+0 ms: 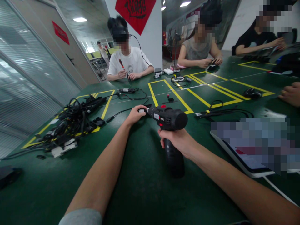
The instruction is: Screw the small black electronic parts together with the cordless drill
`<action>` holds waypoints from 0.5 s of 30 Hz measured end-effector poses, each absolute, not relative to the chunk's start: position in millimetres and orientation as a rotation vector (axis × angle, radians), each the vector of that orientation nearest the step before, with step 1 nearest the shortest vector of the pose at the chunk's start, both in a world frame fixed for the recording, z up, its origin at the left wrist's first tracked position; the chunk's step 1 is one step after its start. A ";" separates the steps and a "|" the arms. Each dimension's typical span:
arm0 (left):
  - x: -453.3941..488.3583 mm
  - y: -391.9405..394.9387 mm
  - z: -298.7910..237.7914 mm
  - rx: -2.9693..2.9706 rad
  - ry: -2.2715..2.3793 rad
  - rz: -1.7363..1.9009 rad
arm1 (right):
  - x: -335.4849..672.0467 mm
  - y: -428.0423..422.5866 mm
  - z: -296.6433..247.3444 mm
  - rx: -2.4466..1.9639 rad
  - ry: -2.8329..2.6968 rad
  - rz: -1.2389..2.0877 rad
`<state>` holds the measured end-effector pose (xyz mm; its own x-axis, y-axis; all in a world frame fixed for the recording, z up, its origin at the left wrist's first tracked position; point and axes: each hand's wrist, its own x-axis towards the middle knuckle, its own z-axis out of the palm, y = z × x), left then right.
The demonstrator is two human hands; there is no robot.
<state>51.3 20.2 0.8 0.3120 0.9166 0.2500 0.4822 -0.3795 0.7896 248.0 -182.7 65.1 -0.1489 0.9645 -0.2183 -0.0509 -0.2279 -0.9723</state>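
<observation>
My right hand (179, 140) is wrapped round the grip of a black cordless drill (170, 120) with red buttons, held above the green table (140, 187). The drill's nose points left and away from me. My left hand (136, 114) is closed round the chuck end at the drill's front tip, fingers pinched on it. Whatever sits in the chuck is hidden by those fingers.
A tangled heap of black cables and adapters (70, 123) lies at the left. A tablet (248, 156) rests at the right with a white cord. Loose cables (220, 111), a mouse (252, 92) and small parts lie among yellow tape lines. Three people work at the far side; another hand (290, 93) is at the right edge.
</observation>
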 end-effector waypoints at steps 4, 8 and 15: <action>50.6 22.3 -1.6 1.949 1.233 0.957 | 248.3 -182.8 65.1 -1.251 -1.149 1.519; 49.6 23.5 -3.5 1.935 1.220 0.974 | 248.3 -183.0 65.4 -1.250 -1.151 1.513; 49.4 21.6 -1.6 1.947 1.218 0.966 | 248.3 -182.7 63.9 -1.245 -1.162 1.513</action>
<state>49.4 21.6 -1.6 0.3008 0.9207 0.2485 0.4516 -0.3671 0.8132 248.3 -182.7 63.9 -0.1572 0.9646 -0.2116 -0.0448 -0.2210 -0.9742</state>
